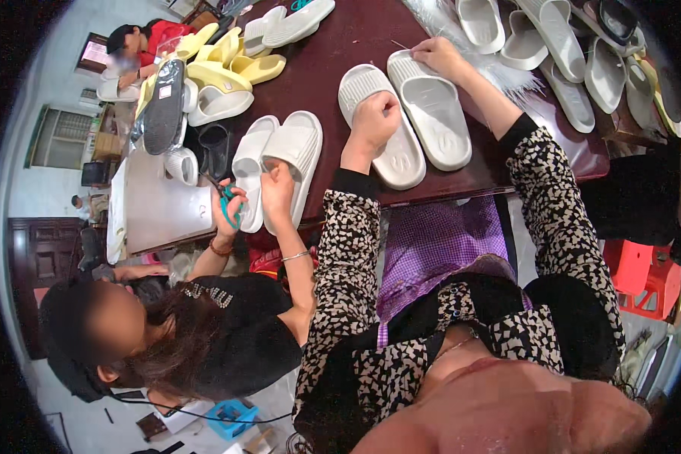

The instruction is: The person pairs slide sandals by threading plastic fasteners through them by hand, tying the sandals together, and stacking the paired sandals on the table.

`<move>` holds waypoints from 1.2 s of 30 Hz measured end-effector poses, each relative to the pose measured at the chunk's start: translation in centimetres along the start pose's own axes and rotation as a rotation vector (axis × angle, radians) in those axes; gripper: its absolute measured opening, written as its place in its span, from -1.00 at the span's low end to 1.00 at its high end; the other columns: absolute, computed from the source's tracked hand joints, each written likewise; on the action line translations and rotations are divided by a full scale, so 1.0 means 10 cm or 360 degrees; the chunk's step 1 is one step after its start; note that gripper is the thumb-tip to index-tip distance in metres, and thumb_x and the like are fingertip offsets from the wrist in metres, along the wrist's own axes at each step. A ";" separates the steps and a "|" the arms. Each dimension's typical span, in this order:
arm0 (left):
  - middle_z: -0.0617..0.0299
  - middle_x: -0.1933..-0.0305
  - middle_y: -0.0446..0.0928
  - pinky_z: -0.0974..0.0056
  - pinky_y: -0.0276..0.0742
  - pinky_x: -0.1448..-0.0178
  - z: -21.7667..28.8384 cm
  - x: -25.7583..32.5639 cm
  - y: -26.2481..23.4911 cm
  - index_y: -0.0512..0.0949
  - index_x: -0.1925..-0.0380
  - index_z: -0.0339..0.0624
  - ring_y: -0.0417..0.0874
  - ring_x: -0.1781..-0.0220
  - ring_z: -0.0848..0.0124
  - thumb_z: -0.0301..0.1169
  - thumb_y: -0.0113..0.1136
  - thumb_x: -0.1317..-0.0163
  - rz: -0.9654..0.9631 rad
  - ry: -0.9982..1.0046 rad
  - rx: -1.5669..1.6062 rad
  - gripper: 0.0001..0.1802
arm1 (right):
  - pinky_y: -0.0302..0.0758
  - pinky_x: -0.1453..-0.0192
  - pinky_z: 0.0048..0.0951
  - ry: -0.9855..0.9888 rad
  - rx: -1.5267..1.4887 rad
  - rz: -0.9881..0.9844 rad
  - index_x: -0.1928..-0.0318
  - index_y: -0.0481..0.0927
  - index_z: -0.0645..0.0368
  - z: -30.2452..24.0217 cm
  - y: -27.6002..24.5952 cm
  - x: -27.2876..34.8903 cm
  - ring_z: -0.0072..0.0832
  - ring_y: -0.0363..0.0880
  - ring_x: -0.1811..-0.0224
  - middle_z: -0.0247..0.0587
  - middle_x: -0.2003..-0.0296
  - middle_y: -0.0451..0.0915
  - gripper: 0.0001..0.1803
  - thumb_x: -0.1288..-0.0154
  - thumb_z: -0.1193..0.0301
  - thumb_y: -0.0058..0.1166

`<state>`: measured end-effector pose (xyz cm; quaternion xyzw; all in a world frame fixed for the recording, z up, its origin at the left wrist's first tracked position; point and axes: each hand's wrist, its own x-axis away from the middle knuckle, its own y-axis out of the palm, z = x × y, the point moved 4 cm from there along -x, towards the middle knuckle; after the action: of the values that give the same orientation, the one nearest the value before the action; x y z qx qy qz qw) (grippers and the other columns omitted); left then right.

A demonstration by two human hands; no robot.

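A pair of light grey slide slippers lies before me on the dark red table, toes pointing away. My left hand (376, 121) is closed over the left slipper (402, 160), just behind its ribbed strap; whatever its fingers hold is hidden. At the far end of the right slipper (445, 125), my right hand (440, 59) pinches beside the strap. A thin pale line shows near those fingertips, too fine to name. Right of my right hand lies a bundle of thin, clear white strands (499, 72).
At my left a co-worker handles another light pair of slippers (304, 163) and holds teal-handled scissors (229, 206). Yellow and grey slippers (257, 68) pile up beyond. More grey slippers (564, 45) crowd the right. A white box (166, 204) and red stools (643, 276) stand nearby.
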<state>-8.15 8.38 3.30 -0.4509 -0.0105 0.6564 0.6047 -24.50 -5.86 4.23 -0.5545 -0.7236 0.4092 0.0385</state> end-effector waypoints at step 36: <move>0.05 0.41 0.55 0.26 0.49 0.31 0.37 0.25 -0.06 0.51 0.39 -0.31 0.59 0.40 0.22 -0.56 0.06 -0.07 0.0610 0.0380 0.0002 -0.91 | 0.48 0.23 -0.41 0.0031 0.0005 0.0157 0.33 0.58 0.17 -0.39 0.01 -0.17 -0.42 0.57 0.36 -0.21 0.45 0.60 -0.88 -0.06 0.53 0.07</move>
<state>-9.55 12.55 4.36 -0.5189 0.1474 0.7013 0.4661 -21.79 -5.10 7.42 -0.5935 -0.6942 0.4063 0.0262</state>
